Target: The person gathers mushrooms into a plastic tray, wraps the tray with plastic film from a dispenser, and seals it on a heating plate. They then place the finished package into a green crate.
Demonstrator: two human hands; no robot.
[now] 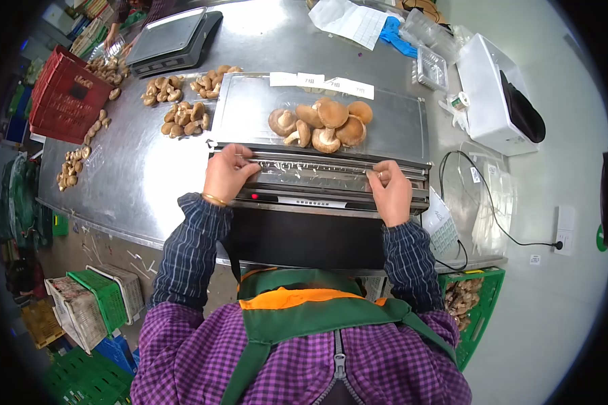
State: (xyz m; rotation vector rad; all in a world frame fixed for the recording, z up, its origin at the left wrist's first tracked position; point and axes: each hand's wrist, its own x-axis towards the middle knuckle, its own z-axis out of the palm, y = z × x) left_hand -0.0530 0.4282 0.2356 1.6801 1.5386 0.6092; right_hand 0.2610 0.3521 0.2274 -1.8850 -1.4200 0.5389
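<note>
Your left hand (228, 172) and right hand (390, 192) are both pinching the cling film (311, 172) edge at the roll, mid-frame, fingers narrow on the sheet, one at each end. That stuff looks feather-light, floppy and clingy, so it'll likely fold onto itself if you grab the middle. Keep to the outer corners and hold it taut. The mushroom pile (323, 125) just above on the wrapper plate (250, 108) looks soft and bruisable.

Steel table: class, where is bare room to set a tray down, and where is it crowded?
Bare: table left of the wrapper, below the mushroom piles. Crowded: far right corner, by the trays and papers.
</note>
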